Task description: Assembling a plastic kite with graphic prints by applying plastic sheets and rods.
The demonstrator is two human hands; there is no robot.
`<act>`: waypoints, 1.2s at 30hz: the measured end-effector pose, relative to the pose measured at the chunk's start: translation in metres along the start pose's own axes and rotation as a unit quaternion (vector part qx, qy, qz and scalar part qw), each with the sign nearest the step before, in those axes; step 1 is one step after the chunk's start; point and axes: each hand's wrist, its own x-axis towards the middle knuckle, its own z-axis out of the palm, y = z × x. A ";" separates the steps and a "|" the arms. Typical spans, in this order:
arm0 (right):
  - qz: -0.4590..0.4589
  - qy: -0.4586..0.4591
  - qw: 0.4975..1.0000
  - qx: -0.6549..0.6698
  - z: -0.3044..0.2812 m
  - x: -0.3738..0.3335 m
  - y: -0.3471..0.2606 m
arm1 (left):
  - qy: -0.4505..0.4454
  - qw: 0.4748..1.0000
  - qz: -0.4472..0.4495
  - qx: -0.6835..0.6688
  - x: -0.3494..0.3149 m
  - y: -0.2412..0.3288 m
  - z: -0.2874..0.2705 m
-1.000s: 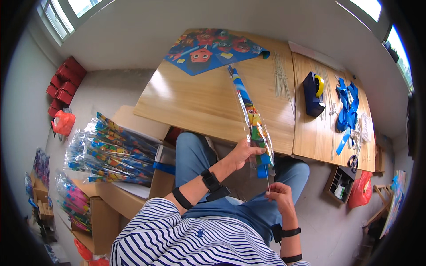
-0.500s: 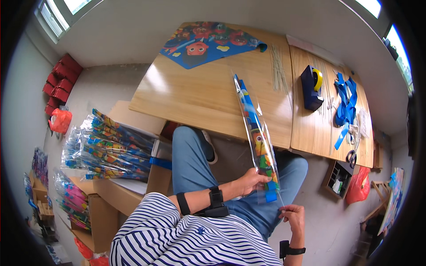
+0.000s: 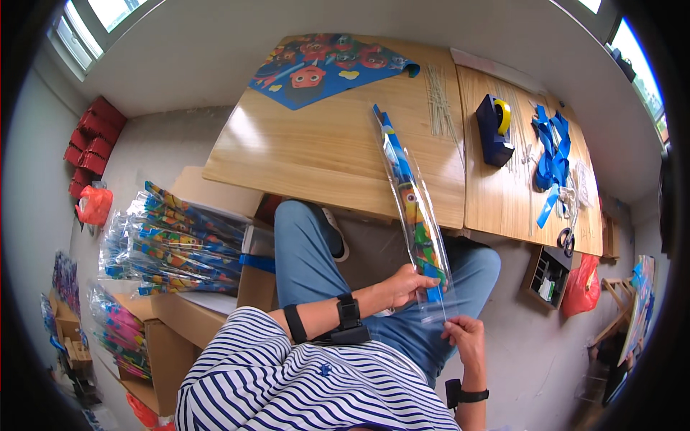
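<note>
My left hand is closed around the lower part of a clear plastic sleeve that holds a long folded bundle of blue printed cloth with cartoon figures. The bundle slants up from my lap, its far end over the wooden table. Just below the sleeve's near end, the fingers of my right hand pinch a thin pale stick. How far the stick reaches into the sleeve is hard to make out. A blue cartoon-printed pointed sheet lies flat at the table's far left.
Thin sticks, a tape dispenser, blue ribbons and scissors rest on the wooden table. At left, an open cardboard box stands by several packed bundles. A red bag hangs at right.
My right hand has moved up and left toward the sleeve's near end. Less of the stick shows between them. The cloth bundle sits higher in the sleeve, with bare plastic below it.
</note>
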 end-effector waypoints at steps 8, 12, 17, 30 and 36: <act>-0.069 0.097 0.984 0.131 0.039 0.036 -0.023 | -0.019 1.000 -0.008 -0.016 -0.007 0.001 0.001; -0.053 0.031 0.982 0.176 0.035 0.037 -0.013 | -0.033 0.997 -0.015 0.072 -0.004 0.003 -0.014; -0.047 0.031 0.983 0.177 0.035 0.036 -0.010 | 0.078 0.996 0.047 -0.014 -0.007 0.048 -0.023; -0.099 0.031 0.966 0.238 0.062 0.088 -0.063 | 0.035 0.940 0.305 0.153 0.014 0.157 -0.005; -0.135 0.036 0.970 0.200 0.101 0.186 -0.129 | 0.132 0.907 0.311 0.250 0.052 0.270 -0.052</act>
